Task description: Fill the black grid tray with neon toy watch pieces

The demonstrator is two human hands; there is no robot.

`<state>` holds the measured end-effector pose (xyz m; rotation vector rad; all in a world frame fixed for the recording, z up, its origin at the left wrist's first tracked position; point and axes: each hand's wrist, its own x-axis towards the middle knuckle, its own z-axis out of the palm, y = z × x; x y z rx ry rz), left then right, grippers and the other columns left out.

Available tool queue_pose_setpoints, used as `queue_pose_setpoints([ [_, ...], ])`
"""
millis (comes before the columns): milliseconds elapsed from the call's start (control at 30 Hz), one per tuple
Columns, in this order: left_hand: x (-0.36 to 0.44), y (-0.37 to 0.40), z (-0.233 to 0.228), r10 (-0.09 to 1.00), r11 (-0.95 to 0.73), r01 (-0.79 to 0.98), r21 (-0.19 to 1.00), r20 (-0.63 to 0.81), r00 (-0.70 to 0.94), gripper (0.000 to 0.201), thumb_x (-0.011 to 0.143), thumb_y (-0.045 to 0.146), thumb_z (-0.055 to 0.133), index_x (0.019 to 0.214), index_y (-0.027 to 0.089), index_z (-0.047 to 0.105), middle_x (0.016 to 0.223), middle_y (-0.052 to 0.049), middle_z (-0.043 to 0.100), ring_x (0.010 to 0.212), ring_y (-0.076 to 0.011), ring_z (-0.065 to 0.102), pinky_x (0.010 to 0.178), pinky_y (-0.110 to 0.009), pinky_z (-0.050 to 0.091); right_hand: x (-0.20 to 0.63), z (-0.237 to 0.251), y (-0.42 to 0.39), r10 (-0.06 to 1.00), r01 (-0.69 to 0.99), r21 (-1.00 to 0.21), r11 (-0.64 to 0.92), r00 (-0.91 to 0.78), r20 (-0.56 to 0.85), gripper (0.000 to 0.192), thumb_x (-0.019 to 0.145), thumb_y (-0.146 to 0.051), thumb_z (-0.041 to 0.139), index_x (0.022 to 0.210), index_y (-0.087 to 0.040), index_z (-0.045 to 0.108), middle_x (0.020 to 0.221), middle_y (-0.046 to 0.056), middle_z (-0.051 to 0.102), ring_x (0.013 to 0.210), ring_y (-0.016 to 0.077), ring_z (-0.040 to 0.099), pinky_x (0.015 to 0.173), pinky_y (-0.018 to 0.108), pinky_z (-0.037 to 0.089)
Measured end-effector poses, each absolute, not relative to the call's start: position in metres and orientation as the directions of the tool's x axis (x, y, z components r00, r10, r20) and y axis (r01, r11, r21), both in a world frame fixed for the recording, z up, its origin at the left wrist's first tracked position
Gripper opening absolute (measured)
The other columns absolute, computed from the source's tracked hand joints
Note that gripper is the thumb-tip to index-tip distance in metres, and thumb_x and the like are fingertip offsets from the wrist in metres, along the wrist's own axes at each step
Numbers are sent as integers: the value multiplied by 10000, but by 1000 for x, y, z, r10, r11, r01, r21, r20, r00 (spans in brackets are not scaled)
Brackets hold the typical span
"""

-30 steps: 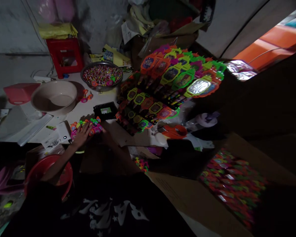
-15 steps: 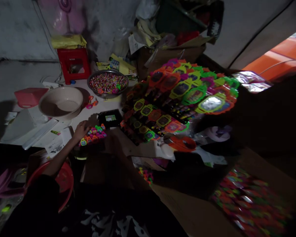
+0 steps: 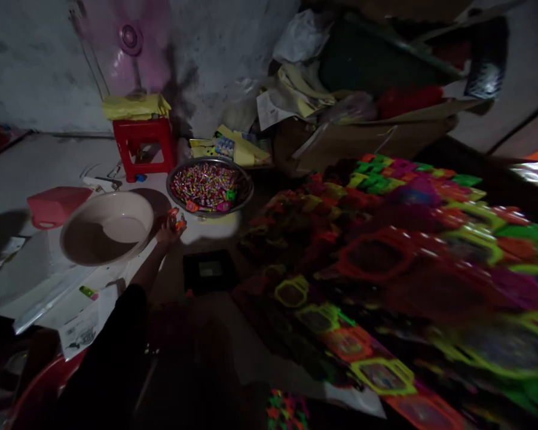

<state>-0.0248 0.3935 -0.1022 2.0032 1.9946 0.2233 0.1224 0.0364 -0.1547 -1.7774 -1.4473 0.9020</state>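
Note:
My left hand (image 3: 167,233) reaches across the table between the beige basin (image 3: 110,254) and the metal bowl (image 3: 210,210). Its fingers are closed around small orange toy watches (image 3: 178,221). The bowl is full of small multicoloured pieces, with a few bright toy watches at its front rim. To the right of my forearm a black tray (image 3: 210,272) lies flat with a pale card in its middle. Deep shadow covers the area in front of my body, and my right hand cannot be made out there.
Stacked cards of neon toy watches (image 3: 385,376) fill the right side, close to the camera. A red stool (image 3: 143,149) stands at the back left, beside a pink box (image 3: 58,206). Behind the stacks is a cardboard box (image 3: 363,140) heaped with cloth and bags.
My left hand has left the card of small toy watches and moved forward to the loose ones beside the basin. The view has shifted, bringing the watch stacks closer.

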Motion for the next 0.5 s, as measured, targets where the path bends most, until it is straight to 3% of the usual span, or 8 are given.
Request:
queue_pose_setpoints([
  [133, -16, 419, -119, 997, -60, 963, 264, -36, 72, 795, 849, 613, 495, 1434, 88, 380, 1513, -269, 268, 1351, -400, 350, 1068, -449, 338, 122, -159, 30, 973, 550, -816, -176, 224, -59, 244, 903, -359, 607, 1127, -264, 618, 1230, 68, 581, 1084, 224, 582, 830, 378, 550],
  [267, -15, 417, -130, 987, -164, 973, 163, 32, 160, 675, 896, 572, 431, 1438, 171, 404, 1435, -227, 393, 1327, -380, 370, 1043, -462, 353, 120, -159, 22, 965, 556, -812, -180, 260, -35, 304, 943, -352, 554, 1198, -187, 575, 1227, 83, 573, 1041, 188, 595, 897, 383, 521],
  [367, -17, 393, -133, 973, -209, 967, 149, -64, 220, 660, 895, 517, 471, 1430, 135, 417, 1426, -264, 391, 1305, -410, 377, 1010, -517, 370, 119, -157, 18, 976, 535, -834, -132, 217, -16, 283, 934, -354, 569, 1180, -216, 588, 1227, 77, 578, 1058, 199, 589, 883, 379, 528],
  [433, -20, 371, -135, 970, -214, 965, 150, -84, 228, 581, 892, 456, 510, 1400, 179, 467, 1430, -244, 406, 1299, -397, 393, 1011, -545, 365, 120, -150, 14, 989, 508, -859, -71, 150, 8, 269, 917, -353, 592, 1165, -247, 599, 1229, 73, 584, 1079, 217, 580, 853, 383, 541],
  [467, -22, 361, -137, 965, -232, 959, 163, -85, 248, 541, 885, 423, 534, 1377, 201, 495, 1420, -222, 431, 1290, -368, 416, 1020, -532, 368, 123, -145, 10, 994, 493, -869, -32, 108, 25, 270, 902, -357, 612, 1155, -265, 604, 1230, 72, 586, 1092, 234, 574, 826, 394, 550],
  [500, -25, 351, -138, 949, -290, 930, 225, -61, 310, 498, 883, 351, 548, 1340, 151, 529, 1384, -256, 452, 1268, -374, 438, 1006, -557, 372, 128, -138, 5, 997, 467, -884, 7, 67, 44, 266, 879, -360, 641, 1135, -291, 613, 1227, 67, 590, 1109, 252, 566, 791, 397, 559],
])
